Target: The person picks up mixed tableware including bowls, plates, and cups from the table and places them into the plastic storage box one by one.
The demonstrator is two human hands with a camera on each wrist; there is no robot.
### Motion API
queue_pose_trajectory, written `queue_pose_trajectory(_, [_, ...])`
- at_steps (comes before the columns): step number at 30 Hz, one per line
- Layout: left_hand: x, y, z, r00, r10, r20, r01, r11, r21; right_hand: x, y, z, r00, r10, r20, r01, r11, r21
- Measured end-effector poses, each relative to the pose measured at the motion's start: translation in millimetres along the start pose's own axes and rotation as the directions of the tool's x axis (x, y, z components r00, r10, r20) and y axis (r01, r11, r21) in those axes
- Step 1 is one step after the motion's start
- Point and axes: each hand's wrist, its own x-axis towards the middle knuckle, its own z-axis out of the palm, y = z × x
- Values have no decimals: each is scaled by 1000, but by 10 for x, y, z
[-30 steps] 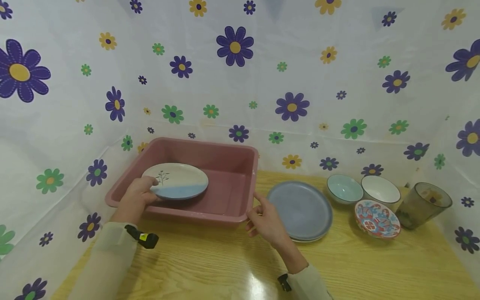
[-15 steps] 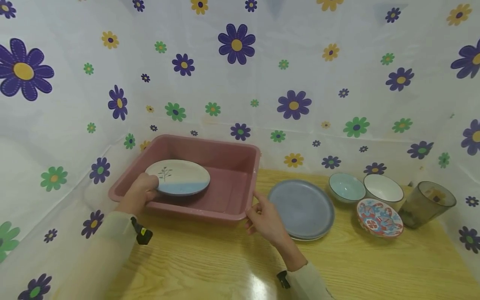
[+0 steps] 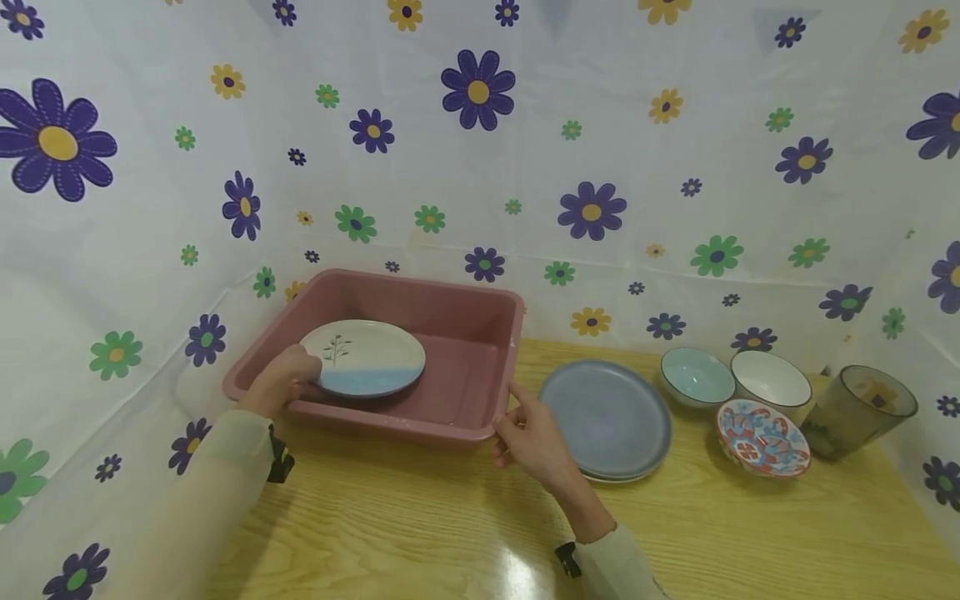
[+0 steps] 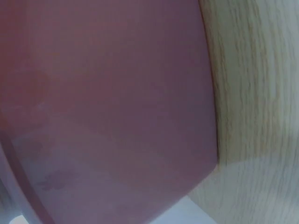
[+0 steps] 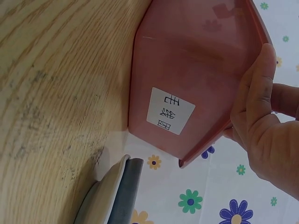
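Note:
A pink plastic basin (image 3: 420, 432) stands on the wooden table in the head view. Inside it, an oval plate (image 3: 375, 379) with a white top, a blue band and a drawn tree lies slightly tilted. My left hand (image 3: 285, 379) grips the plate's left edge, reaching over the basin's front wall; its fingertips are hidden. At the basin's front right corner, my right hand (image 3: 532, 437) holds the rim, with fingers along the outside in the right wrist view. Only the basin's outer wall (image 4: 117, 102) and table show in the left wrist view.
Stacked grey-blue plates (image 3: 607, 421) lie just right of my right hand. Farther right are a light blue bowl (image 3: 697, 379), a white bowl (image 3: 771, 379), a red-patterned bowl (image 3: 763, 440) and a smoky glass (image 3: 858, 412). Flowered sheeting (image 3: 420, 167) encloses the back and sides.
My left hand has turned at the wrist, and its thumb has drawn back from the plate's top to its edge. The plate has shifted slightly right. My right hand stays at the rim.

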Motion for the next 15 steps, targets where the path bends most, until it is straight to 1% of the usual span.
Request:
queue_pose_trajectory(1, [-4,1,-1,1000,3,5,-3,1000,7,-3,-1,2,1000,0,-3,0,1000,2])
queue_pose_trajectory(3, [-7,7,5,1000,1,18,0,1000,-7,-8,1,7,1000,-2,-9,2,1000,5])
queue_pose_trajectory(7, [16,17,17,1000,-14,4,14,1000,5,-16,-2,18,1000,-3,-24,3,1000,6])
queue_pose_trajectory(10, [41,15,30,1000,-11,-19,12,999,47,-18,3,25,1000,1,-28,-1,1000,3])
queue_pose_trajectory(13, [54,9,42,1000,4,-28,-1,996,92,-22,7,30,1000,8,-30,-8,1000,3])
queue_pose_trajectory(15, [68,7,52,999,-9,-39,13,994,108,-20,15,32,1000,8,-29,-8,1000,2])
